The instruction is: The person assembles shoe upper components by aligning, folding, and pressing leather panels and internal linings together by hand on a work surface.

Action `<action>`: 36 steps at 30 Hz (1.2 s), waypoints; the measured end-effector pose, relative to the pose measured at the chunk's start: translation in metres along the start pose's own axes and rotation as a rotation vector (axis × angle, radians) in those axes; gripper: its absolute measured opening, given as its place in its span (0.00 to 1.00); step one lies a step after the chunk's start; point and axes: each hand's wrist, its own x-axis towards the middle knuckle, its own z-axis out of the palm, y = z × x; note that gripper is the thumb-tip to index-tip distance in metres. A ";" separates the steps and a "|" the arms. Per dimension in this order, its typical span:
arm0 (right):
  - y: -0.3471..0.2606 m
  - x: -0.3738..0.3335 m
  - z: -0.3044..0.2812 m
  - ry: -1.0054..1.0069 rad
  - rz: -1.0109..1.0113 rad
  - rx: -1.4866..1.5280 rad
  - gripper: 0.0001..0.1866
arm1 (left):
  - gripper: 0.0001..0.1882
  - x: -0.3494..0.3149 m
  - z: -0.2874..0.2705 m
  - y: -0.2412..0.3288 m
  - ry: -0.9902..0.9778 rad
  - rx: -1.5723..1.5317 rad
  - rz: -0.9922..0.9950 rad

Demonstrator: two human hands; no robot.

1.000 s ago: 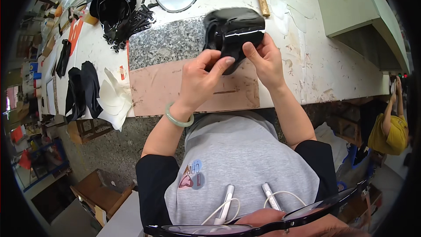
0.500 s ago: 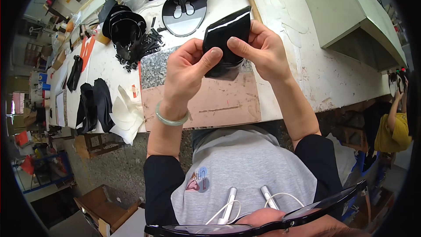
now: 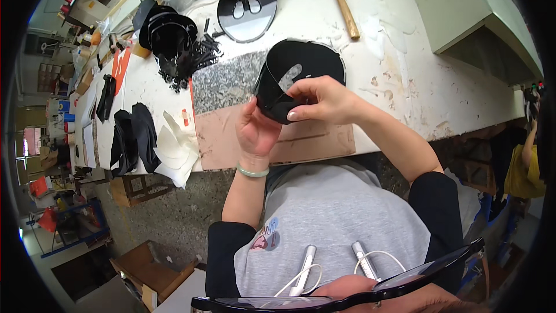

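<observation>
A black piece (image 3: 315, 58) that looks like a shoe upper, with a matte inside and a shiny rim, is spread into a wide loop above the table's front. A pale oval patch shows inside it. My left hand (image 3: 259, 133), with a pale green bangle at the wrist, grips its lower left edge; some of its fingers are hidden behind the piece. My right hand (image 3: 324, 99) reaches into the loop and is closed on the near edge, thumb in front. Beneath lie a pinkish-brown board (image 3: 226, 139) and a speckled grey slab (image 3: 226, 84).
A hammer (image 3: 344, 8) lies beyond the piece. Black shoe uppers (image 3: 248, 8) and a pile of small black strips (image 3: 197, 61) sit at the back left. Dark cloth pieces (image 3: 134, 139) and white sheets (image 3: 176, 148) hang over the front edge. A pale metal hood (image 3: 463, 6) stands right.
The black piece has been opened from a folded, glossy shape into a loop and lowered. My left hand has moved down below it, and my right hand has shifted to the near edge.
</observation>
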 end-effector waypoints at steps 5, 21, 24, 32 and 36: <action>0.019 -0.012 0.031 -0.075 0.129 0.339 0.14 | 0.21 -0.033 -0.008 0.013 0.069 0.392 0.061; -0.007 -0.015 0.042 -0.061 -0.265 -0.208 0.09 | 0.36 -0.034 -0.015 0.022 -0.139 0.516 0.082; -0.006 -0.002 0.032 -0.031 -0.320 -0.397 0.08 | 0.32 -0.031 -0.007 0.017 -0.045 0.483 0.100; 0.005 0.003 0.010 0.046 -0.201 -0.001 0.14 | 0.14 -0.020 0.001 0.021 0.078 0.322 0.151; -0.008 0.000 -0.002 -0.036 -0.148 0.192 0.19 | 0.14 -0.017 0.018 0.015 0.070 0.372 0.253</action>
